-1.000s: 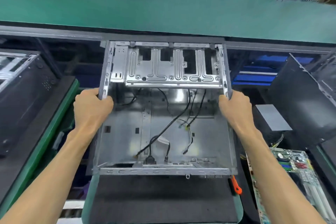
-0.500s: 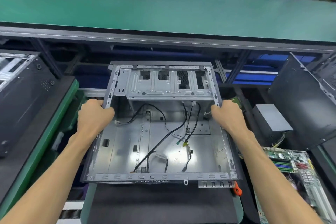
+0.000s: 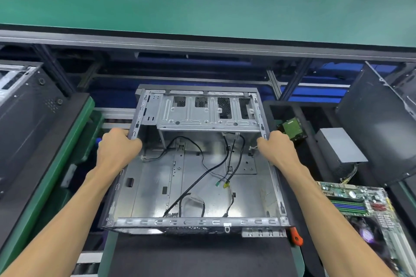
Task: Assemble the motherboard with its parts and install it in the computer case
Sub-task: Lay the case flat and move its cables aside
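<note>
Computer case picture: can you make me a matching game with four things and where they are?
Things:
1. case
2. motherboard
3. orange handle
4. black cables

Places:
A. inside the case
B. by the case's near right corner
C. gripped by the left hand and the right hand
D. right of the case, beside the right arm

Pairs: 1-C, 2-D, 3-B, 4-A

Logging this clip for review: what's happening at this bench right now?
A person holds an open, empty computer case by its side rails, left hand on the left edge and right hand on the right, over a dark mat. Loose cables lie inside. The motherboard lies at the right, not yet installed.
</note>
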Motion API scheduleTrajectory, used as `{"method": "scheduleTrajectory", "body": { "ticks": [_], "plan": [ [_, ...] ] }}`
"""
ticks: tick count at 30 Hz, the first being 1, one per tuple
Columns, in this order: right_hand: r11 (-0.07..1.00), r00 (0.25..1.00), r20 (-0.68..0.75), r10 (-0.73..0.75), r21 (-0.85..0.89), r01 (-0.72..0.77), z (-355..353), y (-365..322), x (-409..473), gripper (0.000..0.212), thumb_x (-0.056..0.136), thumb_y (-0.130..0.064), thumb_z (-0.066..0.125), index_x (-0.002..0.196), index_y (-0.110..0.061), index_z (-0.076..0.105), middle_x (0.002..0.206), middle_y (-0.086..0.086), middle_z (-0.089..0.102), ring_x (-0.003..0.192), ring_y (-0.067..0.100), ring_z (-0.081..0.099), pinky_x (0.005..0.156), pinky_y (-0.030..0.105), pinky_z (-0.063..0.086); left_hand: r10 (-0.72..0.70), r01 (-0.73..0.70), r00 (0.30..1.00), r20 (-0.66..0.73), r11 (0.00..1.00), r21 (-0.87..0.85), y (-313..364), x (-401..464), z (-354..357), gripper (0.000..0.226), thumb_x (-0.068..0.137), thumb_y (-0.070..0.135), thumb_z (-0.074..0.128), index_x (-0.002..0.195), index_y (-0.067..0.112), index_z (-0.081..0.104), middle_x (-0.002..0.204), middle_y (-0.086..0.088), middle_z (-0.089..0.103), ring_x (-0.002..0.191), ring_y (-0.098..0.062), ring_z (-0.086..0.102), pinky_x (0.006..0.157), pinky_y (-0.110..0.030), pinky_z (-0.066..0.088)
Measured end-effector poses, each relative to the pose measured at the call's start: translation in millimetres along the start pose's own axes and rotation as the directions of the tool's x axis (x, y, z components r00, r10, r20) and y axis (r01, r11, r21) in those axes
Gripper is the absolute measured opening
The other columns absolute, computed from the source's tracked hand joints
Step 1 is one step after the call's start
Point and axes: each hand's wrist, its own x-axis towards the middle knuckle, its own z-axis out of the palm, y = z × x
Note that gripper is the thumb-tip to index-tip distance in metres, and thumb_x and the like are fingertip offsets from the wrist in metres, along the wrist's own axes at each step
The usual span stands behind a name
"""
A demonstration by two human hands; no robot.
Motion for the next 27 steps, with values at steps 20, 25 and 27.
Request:
{"method": "scheduleTrajectory", "body": {
  "ticks": [20, 25, 27],
  "plan": [
    [1.0, 1.0, -0.027, 0.0, 0.008, 0.0, 5, 0, 36, 0.029, 0.092, -0.019, 0.051, 0.065, -0.01, 0.043, 0.063, 0.004, 0.049, 0.055, 0.02, 0.043, 0.051, 0.028, 0.033, 0.018, -0.018, 0.999, 0.029, 1.0, -0.016, 18, 19, 2, 0.021, 0.076, 0.022, 0.063, 0.056, 0.017, 0.062, 0.046, 0.003, 0.052, 0.048, -0.022, 0.049, 0.048, -0.024, 0.034],
    [1.0, 1.0, -0.03, -0.001, 0.015, 0.002, 5, -2, 41, 0.027, 0.092, -0.02, 0.051, 0.068, -0.01, 0.044, 0.065, 0.004, 0.049, 0.057, 0.02, 0.043, 0.053, 0.029, 0.034, 0.018, -0.018, 1.0, 0.023, 1.0, -0.009, 21, 23, 4, 0.022, 0.078, 0.024, 0.064, 0.057, 0.015, 0.064, 0.047, 0.001, 0.053, 0.05, -0.023, 0.051, 0.049, -0.025, 0.034],
    [1.0, 1.0, -0.025, 0.002, 0.016, -0.002, 5, -3, 43, 0.025, 0.092, -0.021, 0.051, 0.071, -0.009, 0.048, 0.068, 0.005, 0.051, 0.06, 0.021, 0.047, 0.054, 0.03, 0.037, 0.017, -0.017, 1.0, 0.017, 1.0, -0.014, 22, 25, 4, 0.026, 0.078, 0.023, 0.065, 0.053, 0.016, 0.06, 0.045, 0.003, 0.051, 0.049, -0.022, 0.05, 0.049, -0.025, 0.033]
  ]
}}
